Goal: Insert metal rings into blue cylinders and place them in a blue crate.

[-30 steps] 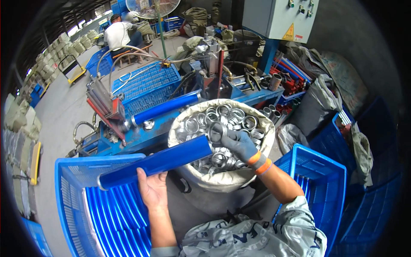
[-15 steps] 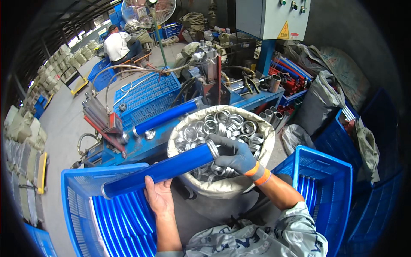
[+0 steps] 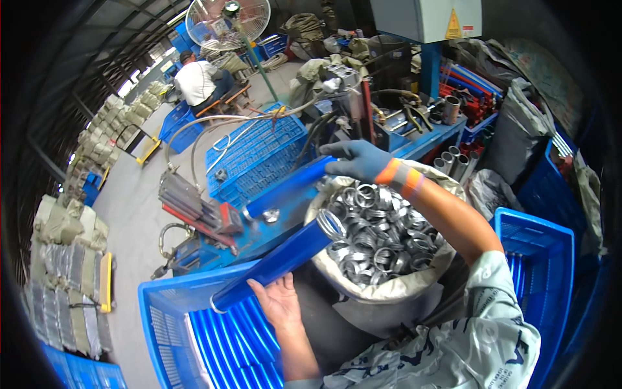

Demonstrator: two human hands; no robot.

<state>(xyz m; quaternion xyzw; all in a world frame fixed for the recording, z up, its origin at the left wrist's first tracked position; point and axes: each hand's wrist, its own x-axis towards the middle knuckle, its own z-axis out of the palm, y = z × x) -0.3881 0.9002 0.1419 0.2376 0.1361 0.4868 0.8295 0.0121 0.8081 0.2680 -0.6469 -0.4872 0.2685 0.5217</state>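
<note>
My bare left hand (image 3: 280, 303) supports a blue tube (image 3: 272, 262) from below, near its lower end. The tube slants over a blue crate (image 3: 152, 324), and a silver metal ring (image 3: 331, 225) sits on its upper end. A second blue tube (image 3: 285, 191) lies on the blue machine bench. At this tube's far right end is my right hand (image 3: 359, 162), in a grey glove with an orange cuff. Its fingers are stretched out and apart; whether they touch the tube is hard to tell. Below the right forearm stands a pale sack (image 3: 389, 292) full of loose metal rings (image 3: 382, 223).
Several blue tubes (image 3: 233, 343) fill the left crate. Another blue crate (image 3: 551, 236) stands at the right. Cylinder machinery (image 3: 201, 204), hoses and pliers (image 3: 416, 117) are around the bench. Farther back are a large fan (image 3: 228, 23) and a seated person (image 3: 201, 81).
My right hand has let go of the ringed end of the held tube and moved up to the tube on the bench. The whole view has shifted, putting things farther right.
</note>
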